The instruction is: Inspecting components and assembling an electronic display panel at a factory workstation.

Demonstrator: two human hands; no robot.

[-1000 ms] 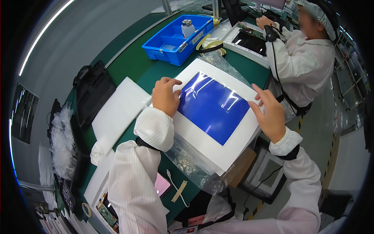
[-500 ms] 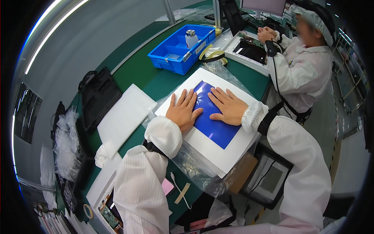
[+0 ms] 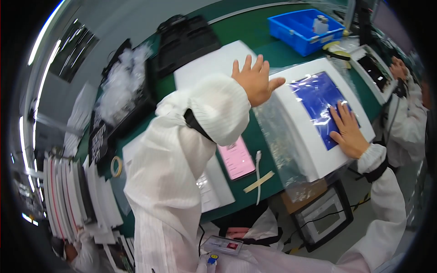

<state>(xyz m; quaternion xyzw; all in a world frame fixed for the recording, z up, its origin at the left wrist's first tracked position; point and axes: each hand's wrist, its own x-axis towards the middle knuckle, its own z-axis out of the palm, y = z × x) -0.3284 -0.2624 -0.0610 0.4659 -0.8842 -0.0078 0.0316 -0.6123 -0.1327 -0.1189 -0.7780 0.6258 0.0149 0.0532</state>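
Green bench mat [image 3: 255, 34] runs across the frame, stacked white sheets [image 3: 68, 195] at far left, black trays [image 3: 186, 43] behind. Near centre lie a pink card [image 3: 236, 158] and a strip of tan tape [image 3: 258, 181]. Left hand [image 3: 255, 82] is spread wide, palm pressing the left edge of a white panel with a blue centre [image 3: 318, 104], which sits on the mat inside a clear plastic bag [image 3: 282, 145]. Right hand [image 3: 348, 129] lies flat, fingers splayed, on the blue face. Blue bin [image 3: 305, 29] stands beyond. Risk: panel overhangs the bench's near edge; uneven pressure could tip it, or the loose bag could slip underneath.
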